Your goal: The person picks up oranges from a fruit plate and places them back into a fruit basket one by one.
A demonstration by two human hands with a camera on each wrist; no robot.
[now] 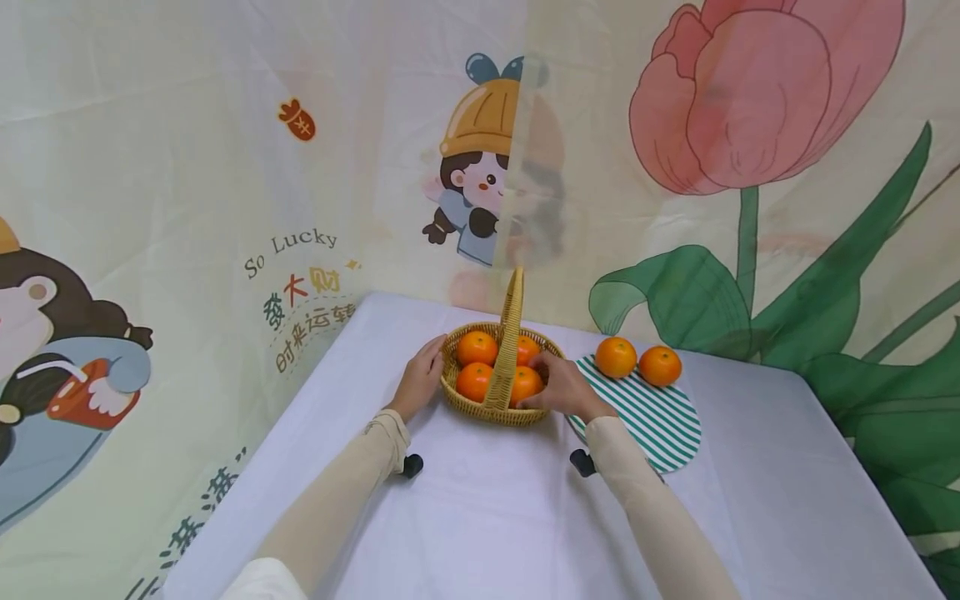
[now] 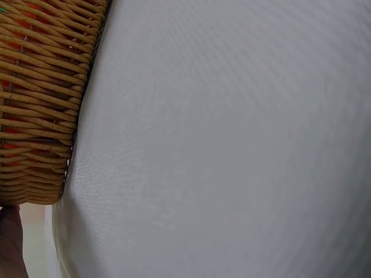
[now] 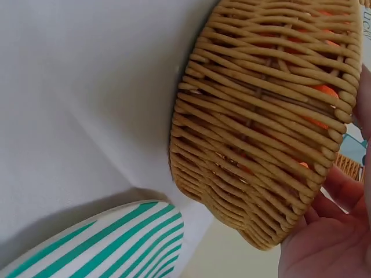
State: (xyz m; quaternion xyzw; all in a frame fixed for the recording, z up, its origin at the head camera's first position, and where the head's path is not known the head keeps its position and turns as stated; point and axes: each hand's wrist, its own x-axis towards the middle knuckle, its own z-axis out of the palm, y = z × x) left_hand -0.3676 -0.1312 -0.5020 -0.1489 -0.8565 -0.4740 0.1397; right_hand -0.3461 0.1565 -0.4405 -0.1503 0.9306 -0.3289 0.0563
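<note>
A woven wicker basket (image 1: 497,410) with a tall arched handle (image 1: 510,333) stands on the white table, holding several oranges (image 1: 475,381). Against its left side rests my left hand (image 1: 422,377), fingers extended along the weave; in the left wrist view a finger (image 2: 10,240) touches the basket's end. My right hand (image 1: 564,385) reaches over the right rim, thumb and fingers curved round the front right orange (image 1: 526,384). From the right wrist, the wicker wall (image 3: 266,116) hides most of that orange, and the right palm (image 3: 327,246) shows just outside the rim.
Right of the basket lies a round green-and-white striped mat (image 1: 660,429), with two oranges (image 1: 616,357) at its far edge. A printed cloth backdrop (image 1: 390,167) rises behind and left of the table (image 1: 480,517). A black wrist device (image 1: 582,462) sits by each sleeve.
</note>
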